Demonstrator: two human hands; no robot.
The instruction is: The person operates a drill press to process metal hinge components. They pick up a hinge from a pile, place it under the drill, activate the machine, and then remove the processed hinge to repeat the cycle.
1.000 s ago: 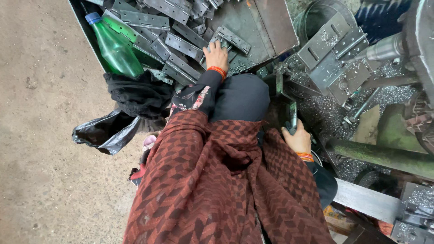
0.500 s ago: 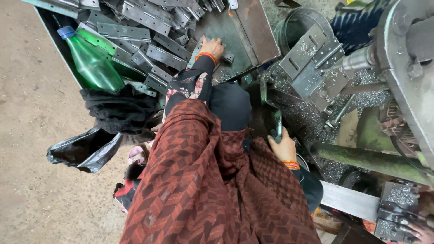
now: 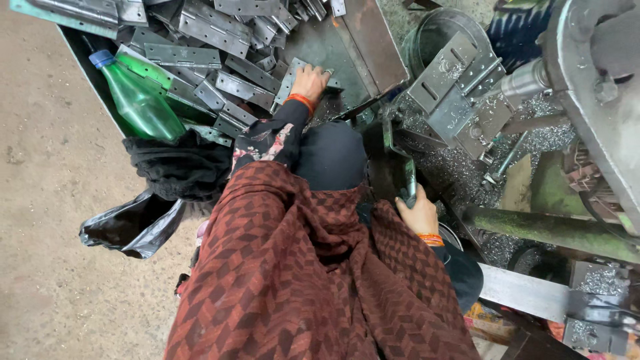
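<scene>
Head view, left to right: bare concrete floor (image 3: 47, 173), then a crumpled black plastic bag (image 3: 130, 227) with a black cloth (image 3: 180, 167) bunched above it. Green plastic bottle (image 3: 137, 100), blue cap, lies tilted against the edge of a metal tray (image 3: 363, 50). Tray holds a loose heap of grey hinge plates (image 3: 207, 27), overlapping at odd angles. Left hand (image 3: 310, 81), orange band at the wrist, is stretched into the tray, fingers curled over one hinge plate (image 3: 293, 75) at the near edge of the heap; plate rests on the tray floor, hand has hold of it. Red patterned shawl (image 3: 300, 280) fills the lower middle. Right hand (image 3: 419, 213) is closed around a green lever handle (image 3: 408, 180) beside the knee. Further right: steel hinge parts (image 3: 457, 93) clamped on the machine (image 3: 600, 87), metal swarf (image 3: 453, 173) scattered below, green bar (image 3: 547, 230) running across.
</scene>
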